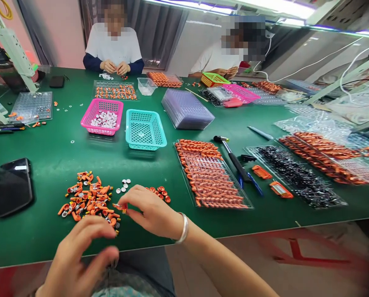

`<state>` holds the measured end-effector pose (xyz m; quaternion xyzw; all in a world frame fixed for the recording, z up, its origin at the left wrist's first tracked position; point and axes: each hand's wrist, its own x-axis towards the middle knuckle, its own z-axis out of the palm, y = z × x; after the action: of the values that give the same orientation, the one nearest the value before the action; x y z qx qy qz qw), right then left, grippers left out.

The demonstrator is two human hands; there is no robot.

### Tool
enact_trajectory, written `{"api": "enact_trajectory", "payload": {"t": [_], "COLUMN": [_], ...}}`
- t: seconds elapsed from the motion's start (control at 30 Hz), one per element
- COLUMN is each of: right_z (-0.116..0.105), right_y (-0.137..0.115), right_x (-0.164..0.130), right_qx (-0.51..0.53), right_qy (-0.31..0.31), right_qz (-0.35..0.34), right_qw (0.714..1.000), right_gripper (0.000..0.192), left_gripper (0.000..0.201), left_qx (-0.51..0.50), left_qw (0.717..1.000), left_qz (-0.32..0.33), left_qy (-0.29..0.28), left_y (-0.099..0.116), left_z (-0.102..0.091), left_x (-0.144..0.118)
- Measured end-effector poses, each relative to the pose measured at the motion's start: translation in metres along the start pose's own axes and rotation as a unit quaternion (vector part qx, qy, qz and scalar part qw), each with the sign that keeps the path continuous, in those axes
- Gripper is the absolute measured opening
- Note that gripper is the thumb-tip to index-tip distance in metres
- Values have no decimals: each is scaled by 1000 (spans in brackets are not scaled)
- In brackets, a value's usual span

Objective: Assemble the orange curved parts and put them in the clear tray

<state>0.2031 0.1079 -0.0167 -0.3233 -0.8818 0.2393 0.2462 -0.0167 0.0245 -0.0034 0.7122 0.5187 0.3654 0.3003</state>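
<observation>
My right hand (155,214), with a silver bangle (184,228) at the wrist, pinches a small orange plastic part (121,207) between thumb and fingertips. My left hand (79,253) hangs at the table's near edge, slightly blurred, thumb and fingers apart with nothing visible between them. Just beyond it lies a loose heap of orange parts (93,196) with yellow ends and some silvery discs. Several small white round pieces (123,186) rest above my right hand. Orange round caps (161,192) lie to its right, partly hidden by it.
A phone (15,187) lies at left. Beyond are a pink basket (102,130) of white pieces, a turquoise basket (145,142) and stacked clear trays (187,109). Right stand a filled orange-part tray (213,175), a hammer (233,159) and black parts (291,171). Two people sit opposite.
</observation>
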Motion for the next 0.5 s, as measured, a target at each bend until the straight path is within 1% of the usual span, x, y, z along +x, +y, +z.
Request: {"api": "enact_trajectory", "payload": {"t": [0.03,0.1,0.2,0.27,0.37,0.5], "right_z": [-2,-1,10,20,29,31], "right_y": [-4,-11,-18,-19,-16,-12], "right_x": [-8,-23,-39,-45,-47,-49], "right_qx": [48,148,281,348,404,443], "right_qy": [35,86,132,158,191,215], "right_qz": [17,59,119,146,169,194], "right_qw": [998,984,943,912,878,848], "right_gripper": [16,16,16,16,14,10], "left_gripper": [13,21,23,23,23,28], "left_qx": [-3,0,-10,-14,9,35], "left_qw": [1000,1000,999,998,999,998], "left_qz": [6,12,-14,-25,-3,19], "left_qy": [-6,-12,-42,-59,-45,-41], "left_y": [-1,-3,-7,-10,-17,-19], "left_z": [5,17,34,43,52,54], "left_x": [8,19,25,25,26,28]}}
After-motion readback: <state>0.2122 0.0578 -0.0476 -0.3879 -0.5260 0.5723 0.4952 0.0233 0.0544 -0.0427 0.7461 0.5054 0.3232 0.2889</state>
